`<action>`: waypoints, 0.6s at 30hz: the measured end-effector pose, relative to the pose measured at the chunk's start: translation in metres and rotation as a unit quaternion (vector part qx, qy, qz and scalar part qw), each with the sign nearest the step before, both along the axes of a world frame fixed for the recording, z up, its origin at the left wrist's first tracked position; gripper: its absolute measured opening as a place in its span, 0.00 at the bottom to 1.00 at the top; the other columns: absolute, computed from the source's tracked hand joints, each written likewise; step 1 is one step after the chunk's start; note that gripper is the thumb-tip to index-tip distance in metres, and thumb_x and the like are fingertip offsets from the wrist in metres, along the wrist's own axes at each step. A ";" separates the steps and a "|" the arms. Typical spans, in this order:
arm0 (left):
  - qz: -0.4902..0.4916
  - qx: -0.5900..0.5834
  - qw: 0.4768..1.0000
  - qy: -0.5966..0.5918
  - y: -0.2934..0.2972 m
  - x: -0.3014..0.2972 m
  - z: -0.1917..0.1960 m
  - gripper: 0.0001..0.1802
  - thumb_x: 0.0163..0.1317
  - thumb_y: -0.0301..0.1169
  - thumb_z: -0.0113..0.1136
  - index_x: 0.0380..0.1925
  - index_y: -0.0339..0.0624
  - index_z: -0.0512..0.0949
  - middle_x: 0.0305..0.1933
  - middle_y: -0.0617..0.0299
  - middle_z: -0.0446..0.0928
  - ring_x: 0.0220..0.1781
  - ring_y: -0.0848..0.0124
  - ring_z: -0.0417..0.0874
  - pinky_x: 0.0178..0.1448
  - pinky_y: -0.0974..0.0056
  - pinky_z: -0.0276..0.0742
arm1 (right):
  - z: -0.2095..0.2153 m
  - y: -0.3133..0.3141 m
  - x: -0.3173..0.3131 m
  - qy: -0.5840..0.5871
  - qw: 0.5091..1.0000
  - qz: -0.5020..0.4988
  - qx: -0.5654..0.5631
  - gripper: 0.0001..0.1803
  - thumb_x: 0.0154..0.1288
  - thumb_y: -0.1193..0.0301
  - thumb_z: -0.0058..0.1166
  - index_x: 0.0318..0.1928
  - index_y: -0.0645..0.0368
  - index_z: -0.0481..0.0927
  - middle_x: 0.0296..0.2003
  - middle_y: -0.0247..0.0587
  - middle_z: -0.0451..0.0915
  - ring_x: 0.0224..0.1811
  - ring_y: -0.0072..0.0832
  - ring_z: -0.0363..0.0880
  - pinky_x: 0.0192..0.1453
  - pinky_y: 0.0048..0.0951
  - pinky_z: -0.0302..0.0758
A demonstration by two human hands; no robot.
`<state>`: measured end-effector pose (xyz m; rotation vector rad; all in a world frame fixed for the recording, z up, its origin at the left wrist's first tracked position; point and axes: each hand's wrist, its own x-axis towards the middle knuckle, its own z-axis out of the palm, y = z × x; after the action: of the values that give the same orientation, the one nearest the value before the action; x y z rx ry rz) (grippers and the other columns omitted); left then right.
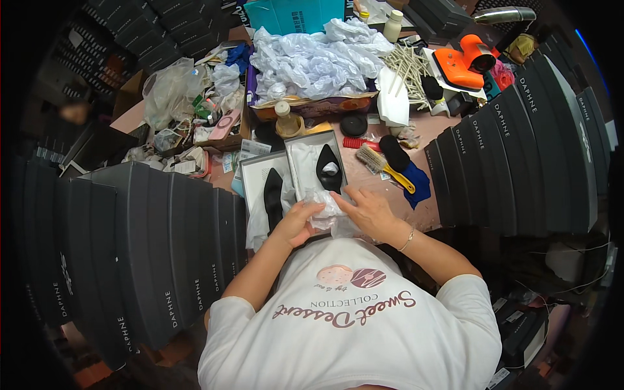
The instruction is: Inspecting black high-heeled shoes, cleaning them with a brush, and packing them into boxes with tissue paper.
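In front of me a grey shoebox is laid out as two trays, the box (337,140) and what looks like its lid (246,170), both lined with white tissue paper. A black pointed shoe (273,203) lies in the left tray. Its mate, another black pointed shoe (327,166), lies in the right one with a small white wad in its opening. My left hand (296,224) holds crumpled tissue paper (327,204) at the near end of the right tray. From the other side, my right hand (372,211) pinches the same paper, its index finger extended; some fingertips are hidden.
Grey shoeboxes stand in rows at left (146,247) and right (510,156). Beyond the trays are a carton of crumpled paper (312,62), a bottle (284,120), a yellow-handled brush (383,167), a blue cloth (416,185), white sticks (409,71) and an orange device (461,65).
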<state>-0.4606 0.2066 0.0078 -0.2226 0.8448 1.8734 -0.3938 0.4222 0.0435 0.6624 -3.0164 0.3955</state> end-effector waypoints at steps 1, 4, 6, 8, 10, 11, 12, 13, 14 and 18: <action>-0.008 -0.012 0.999 0.051 -0.001 -0.001 -0.009 0.21 0.60 0.25 0.59 0.53 0.39 0.71 0.52 0.59 0.77 0.52 0.65 0.80 0.57 0.59 0.76 | 0.010 0.000 -0.001 0.005 1.000 0.021 -0.007 0.36 0.54 0.68 0.59 0.66 0.54 0.64 0.55 0.48 0.71 0.52 0.40 0.74 0.53 0.37 0.71; -0.051 0.018 0.989 0.140 -0.002 -0.006 -0.003 0.22 0.58 0.19 0.54 0.55 0.38 0.70 0.52 0.60 0.77 0.51 0.68 0.80 0.55 0.63 0.76 | 0.022 0.031 -0.019 -0.255 0.863 0.046 -0.433 0.38 0.58 0.64 0.61 0.67 0.58 0.62 0.65 0.51 0.63 0.67 0.35 0.60 0.67 0.36 0.60; -0.082 0.071 0.976 0.190 0.000 -0.008 0.007 0.24 0.56 0.15 0.49 0.55 0.36 0.71 0.52 0.58 0.76 0.51 0.69 0.79 0.55 0.65 0.76 | 0.003 0.033 -0.018 -0.398 0.739 0.032 -0.542 0.39 0.57 0.60 0.64 0.66 0.62 0.63 0.62 0.45 0.68 0.65 0.30 0.64 0.66 0.31 0.62; -0.138 -0.034 0.911 0.387 0.004 -0.024 0.015 0.26 0.53 0.14 0.48 0.55 0.36 0.74 0.54 0.59 0.76 0.53 0.71 0.78 0.56 0.67 0.74 | -0.019 0.033 -0.018 -0.536 0.659 0.024 -0.527 0.38 0.57 0.60 0.64 0.64 0.64 0.65 0.58 0.42 0.73 0.60 0.29 0.70 0.63 0.29 0.65; -0.154 -0.151 0.831 0.513 0.008 -0.027 0.032 0.26 0.52 0.13 0.48 0.54 0.36 0.75 0.55 0.60 0.75 0.55 0.71 0.76 0.57 0.68 0.73 | -0.020 0.026 -0.014 -0.442 0.764 -0.029 -0.468 0.28 0.54 0.64 0.65 0.55 0.58 0.73 0.47 0.44 0.80 0.48 0.34 0.78 0.54 0.29 0.71; -0.151 -0.154 0.868 0.447 0.009 -0.025 0.023 0.29 0.54 0.14 0.48 0.59 0.37 0.70 0.55 0.58 0.75 0.57 0.71 0.75 0.58 0.67 0.73 | -0.017 0.027 -0.016 -0.379 0.827 -0.034 -0.414 0.25 0.53 0.66 0.64 0.52 0.56 0.74 0.45 0.45 0.80 0.45 0.36 0.79 0.52 0.31 0.72; -0.119 -0.117 0.910 0.380 0.012 -0.017 0.024 0.30 0.54 0.14 0.48 0.60 0.36 0.69 0.55 0.58 0.75 0.56 0.70 0.75 0.57 0.66 0.73 | -0.014 0.030 -0.015 -0.310 0.881 -0.042 -0.354 0.22 0.52 0.68 0.63 0.49 0.54 0.76 0.42 0.47 0.81 0.42 0.38 0.80 0.49 0.33 0.74; -0.091 -0.079 0.943 0.310 0.016 -0.008 0.028 0.30 0.54 0.14 0.48 0.61 0.35 0.67 0.55 0.57 0.75 0.56 0.69 0.76 0.57 0.65 0.74 | -0.020 0.031 -0.013 -0.069 0.961 -0.028 -0.268 0.18 0.48 0.71 0.62 0.43 0.51 0.75 0.34 0.47 0.78 0.34 0.43 0.79 0.39 0.39 0.75; -0.063 -0.040 0.969 0.237 0.020 0.001 0.032 0.31 0.55 0.14 0.48 0.63 0.35 0.65 0.55 0.56 0.76 0.55 0.68 0.76 0.56 0.65 0.75 | -0.023 0.035 -0.011 -0.037 0.974 -0.037 -0.219 0.19 0.47 0.72 0.62 0.43 0.53 0.76 0.33 0.46 0.77 0.34 0.43 0.79 0.38 0.39 0.74; 0.069 -0.008 0.991 0.110 0.026 0.023 0.017 0.27 0.60 0.21 0.55 0.61 0.31 0.64 0.52 0.54 0.76 0.53 0.67 0.78 0.56 0.64 0.76 | -0.021 0.038 -0.002 0.043 0.988 -0.047 -0.144 0.20 0.45 0.73 0.63 0.42 0.56 0.75 0.28 0.44 0.72 0.34 0.43 0.76 0.39 0.40 0.71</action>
<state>-0.4376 0.2330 0.0248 -0.0854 1.0154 2.0474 -0.3962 0.4601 0.0230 0.4995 -2.8141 0.7560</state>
